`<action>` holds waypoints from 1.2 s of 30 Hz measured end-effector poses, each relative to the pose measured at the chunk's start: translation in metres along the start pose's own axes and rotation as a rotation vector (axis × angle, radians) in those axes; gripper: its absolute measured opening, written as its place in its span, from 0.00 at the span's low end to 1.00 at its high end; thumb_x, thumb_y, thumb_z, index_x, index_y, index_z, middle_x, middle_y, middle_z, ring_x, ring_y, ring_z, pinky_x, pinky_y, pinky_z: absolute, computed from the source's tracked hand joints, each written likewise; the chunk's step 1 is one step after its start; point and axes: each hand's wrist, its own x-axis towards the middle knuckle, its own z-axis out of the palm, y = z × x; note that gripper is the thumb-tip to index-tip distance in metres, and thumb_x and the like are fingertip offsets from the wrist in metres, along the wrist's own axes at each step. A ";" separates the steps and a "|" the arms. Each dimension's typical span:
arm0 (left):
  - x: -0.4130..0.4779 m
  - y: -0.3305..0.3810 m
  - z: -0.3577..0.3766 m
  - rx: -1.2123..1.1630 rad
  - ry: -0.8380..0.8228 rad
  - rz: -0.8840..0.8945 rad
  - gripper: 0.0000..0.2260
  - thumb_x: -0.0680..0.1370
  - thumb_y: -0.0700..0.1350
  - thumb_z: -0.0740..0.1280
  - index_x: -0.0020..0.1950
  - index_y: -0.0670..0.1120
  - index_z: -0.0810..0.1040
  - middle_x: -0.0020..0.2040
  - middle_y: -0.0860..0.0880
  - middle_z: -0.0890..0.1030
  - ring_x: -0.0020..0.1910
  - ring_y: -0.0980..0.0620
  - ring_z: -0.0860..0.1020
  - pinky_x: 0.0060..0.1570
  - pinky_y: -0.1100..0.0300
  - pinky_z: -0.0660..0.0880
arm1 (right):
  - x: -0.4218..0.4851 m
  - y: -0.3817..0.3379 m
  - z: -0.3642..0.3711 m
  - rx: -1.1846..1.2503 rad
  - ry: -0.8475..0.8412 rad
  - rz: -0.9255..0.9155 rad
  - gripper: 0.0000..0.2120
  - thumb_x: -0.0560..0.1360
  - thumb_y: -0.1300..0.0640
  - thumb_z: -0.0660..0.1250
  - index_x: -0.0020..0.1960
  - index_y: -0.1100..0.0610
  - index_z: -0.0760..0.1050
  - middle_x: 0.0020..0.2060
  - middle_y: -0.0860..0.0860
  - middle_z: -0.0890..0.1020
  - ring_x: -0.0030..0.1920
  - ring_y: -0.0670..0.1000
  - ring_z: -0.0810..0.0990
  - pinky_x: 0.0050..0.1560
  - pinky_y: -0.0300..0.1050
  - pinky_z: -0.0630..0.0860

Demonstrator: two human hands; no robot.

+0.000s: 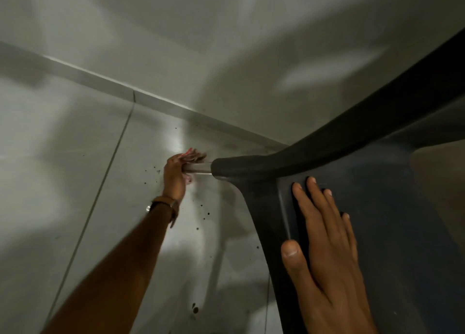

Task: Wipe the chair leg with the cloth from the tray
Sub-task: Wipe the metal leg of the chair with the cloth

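Note:
A dark plastic chair (377,207) fills the right side, seen from above. Its shiny metal leg (198,168) runs down from the seat's front left corner toward the floor. My left hand (176,175) is wrapped around the lower part of that leg, holding a cloth (195,155) against it; only pink and brown scraps of the cloth show above and below my fingers. My right hand (324,245) lies flat, fingers spread, on the chair seat near its left edge. The tray is out of view.
The floor (75,170) is pale grey tile with a grout line and several small dark specks near the leg. A grey wall with a skirting strip (100,79) runs across behind the chair. A watch (166,205) sits on my left wrist.

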 end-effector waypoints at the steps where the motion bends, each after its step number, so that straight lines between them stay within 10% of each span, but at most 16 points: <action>1: 0.030 -0.024 -0.012 0.109 -0.015 -0.036 0.20 0.76 0.50 0.59 0.63 0.53 0.84 0.61 0.48 0.86 0.56 0.45 0.84 0.62 0.44 0.76 | 0.001 0.002 0.000 -0.006 0.007 -0.002 0.35 0.78 0.26 0.43 0.82 0.36 0.50 0.83 0.34 0.49 0.83 0.42 0.44 0.80 0.58 0.42; 4: 0.047 -0.028 -0.021 0.188 0.003 -0.085 0.21 0.76 0.46 0.57 0.64 0.54 0.83 0.61 0.50 0.85 0.43 0.44 0.82 0.46 0.55 0.79 | 0.003 0.005 0.004 -0.008 0.027 -0.023 0.35 0.78 0.26 0.43 0.82 0.36 0.51 0.83 0.34 0.50 0.83 0.42 0.45 0.79 0.59 0.44; 9: -0.028 0.047 0.018 0.034 0.052 -0.102 0.13 0.82 0.45 0.60 0.44 0.52 0.83 0.29 0.61 0.84 0.42 0.50 0.79 0.39 0.60 0.70 | 0.003 0.003 0.006 0.001 0.031 -0.006 0.34 0.79 0.27 0.45 0.82 0.37 0.52 0.84 0.36 0.50 0.83 0.43 0.44 0.80 0.60 0.43; 16: -0.181 0.098 0.055 -0.280 -0.074 0.234 0.28 0.78 0.66 0.56 0.72 0.50 0.71 0.65 0.50 0.80 0.61 0.58 0.80 0.56 0.67 0.77 | 0.002 -0.002 0.004 -0.030 -0.001 0.036 0.35 0.78 0.25 0.43 0.82 0.35 0.47 0.84 0.35 0.47 0.83 0.42 0.41 0.81 0.60 0.41; 20: -0.127 0.078 0.050 -0.233 -0.002 0.205 0.20 0.84 0.52 0.55 0.68 0.41 0.73 0.64 0.41 0.81 0.52 0.60 0.84 0.48 0.67 0.80 | -0.001 -0.003 0.002 -0.015 0.003 0.017 0.35 0.78 0.26 0.43 0.82 0.36 0.48 0.84 0.36 0.48 0.83 0.42 0.42 0.81 0.60 0.42; 24: -0.028 0.035 0.018 -0.159 0.111 -0.100 0.16 0.84 0.45 0.58 0.59 0.38 0.82 0.32 0.48 0.87 0.18 0.61 0.74 0.21 0.65 0.68 | 0.000 -0.002 0.002 -0.015 0.006 -0.002 0.35 0.78 0.26 0.42 0.82 0.36 0.49 0.83 0.34 0.48 0.83 0.42 0.42 0.80 0.59 0.42; 27: 0.032 -0.007 -0.009 -0.058 0.108 -0.168 0.19 0.80 0.58 0.61 0.53 0.46 0.85 0.47 0.33 0.86 0.18 0.56 0.73 0.22 0.63 0.68 | 0.000 0.001 0.004 -0.002 0.024 -0.016 0.35 0.77 0.25 0.42 0.82 0.35 0.50 0.83 0.34 0.48 0.83 0.41 0.43 0.80 0.59 0.43; 36: -0.029 0.030 0.017 -0.166 0.102 -0.088 0.15 0.80 0.52 0.66 0.58 0.46 0.86 0.57 0.44 0.87 0.43 0.49 0.84 0.39 0.55 0.79 | 0.001 0.002 0.003 -0.005 0.036 -0.015 0.35 0.78 0.25 0.43 0.82 0.36 0.51 0.83 0.34 0.49 0.83 0.41 0.43 0.80 0.60 0.43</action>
